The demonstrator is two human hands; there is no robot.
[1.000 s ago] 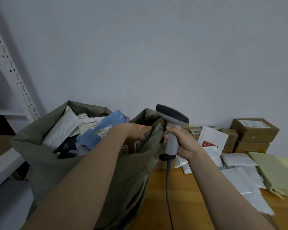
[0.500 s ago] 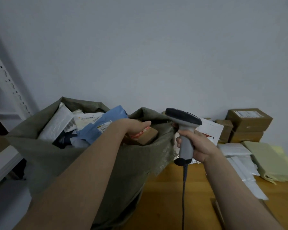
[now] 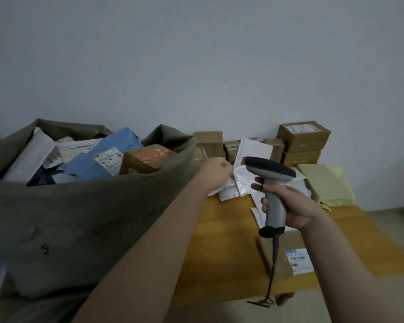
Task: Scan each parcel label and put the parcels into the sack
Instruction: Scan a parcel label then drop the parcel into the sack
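Parcel labels [image 3: 299, 261] carry print too blurred to read.

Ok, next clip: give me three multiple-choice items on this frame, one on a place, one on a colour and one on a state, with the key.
1. Where is the cardboard box with orange tape?
A) in the sack
B) on the floor
C) on a shelf

2. What colour is the large mailer beside that box?
A) red
B) blue
C) orange

3. What is the right hand doing?
A) hanging empty
B) gripping the scanner
C) pressing on the sack

Key:
1 A, the box sits among other parcels in the sack's open mouth.
2 B, its surface is plainly blue.
3 B, its fingers wrap round the scanner's handle.
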